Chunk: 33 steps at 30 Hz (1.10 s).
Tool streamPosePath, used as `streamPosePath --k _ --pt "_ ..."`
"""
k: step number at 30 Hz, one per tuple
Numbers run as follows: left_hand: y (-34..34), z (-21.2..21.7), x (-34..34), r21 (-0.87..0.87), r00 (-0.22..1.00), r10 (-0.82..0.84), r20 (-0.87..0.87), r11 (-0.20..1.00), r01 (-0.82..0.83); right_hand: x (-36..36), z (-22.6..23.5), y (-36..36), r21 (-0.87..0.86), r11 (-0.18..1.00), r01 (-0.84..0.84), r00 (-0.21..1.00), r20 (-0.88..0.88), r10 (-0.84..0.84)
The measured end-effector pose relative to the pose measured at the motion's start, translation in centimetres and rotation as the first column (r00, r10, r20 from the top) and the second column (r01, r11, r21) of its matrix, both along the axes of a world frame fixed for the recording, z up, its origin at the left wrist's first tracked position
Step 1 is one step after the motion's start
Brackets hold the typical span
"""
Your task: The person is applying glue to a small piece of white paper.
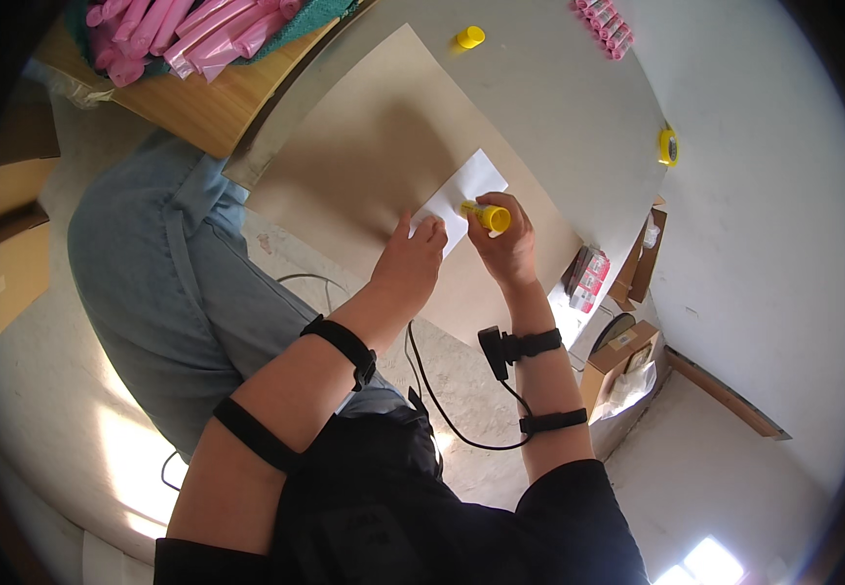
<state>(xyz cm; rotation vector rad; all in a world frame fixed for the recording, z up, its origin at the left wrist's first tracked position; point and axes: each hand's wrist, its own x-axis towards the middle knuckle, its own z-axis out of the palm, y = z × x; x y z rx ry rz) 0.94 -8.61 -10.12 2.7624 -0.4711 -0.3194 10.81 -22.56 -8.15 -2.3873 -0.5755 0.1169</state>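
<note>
A white slip of paper point(481, 174) lies slantwise on a large brown cardboard sheet point(345, 136). My right hand point(508, 249) is wrapped round a yellow glue stick point(494, 216), tilted with its far end at the paper. My left hand point(411, 261) rests at the near left edge of the paper, its fingers apart and nothing gripped in them. Farther off on the grey table stands a small yellow cap point(470, 37).
Pink rolled bags point(198, 34) fill a green sack on a wooden table point(193, 107) at the upper left. More pink rolls point(606, 27) lie at the far edge. A yellow tape roll point(669, 146), small red-and-white boxes point(589, 278) and a cardboard box point(617, 366) are on the right.
</note>
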Motion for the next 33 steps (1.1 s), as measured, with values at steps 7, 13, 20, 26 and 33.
streamPosePath --k 7,13,20,26,33 --pt "-0.4 -0.2 0.0 -0.002 0.999 0.03 0.028 1.0 -0.03 1.2 -0.3 2.1 0.037 0.997 -0.061 0.997 0.038 0.06" --pt "-0.4 -0.4 0.0 -0.004 0.999 0.037 0.008 0.999 -0.037 1.7 -0.2 3.3 0.064 0.995 -0.071 0.997 0.011 0.07" --pt "-0.7 -0.3 0.0 0.047 0.994 0.053 0.095 0.997 -0.057 1.5 -0.2 0.9 0.028 0.999 -0.019 1.0 0.015 0.019" --pt "-0.5 -0.2 0.1 0.003 0.996 0.076 0.056 0.997 -0.076 0.8 -0.2 -0.9 0.016 1.0 -0.017 0.997 0.077 0.016" --pt "-1.2 -1.3 -0.1 0.003 0.993 0.107 0.053 0.994 -0.107 0.2 -0.3 -2.0 0.03 0.997 0.065 0.998 0.0 -0.065"
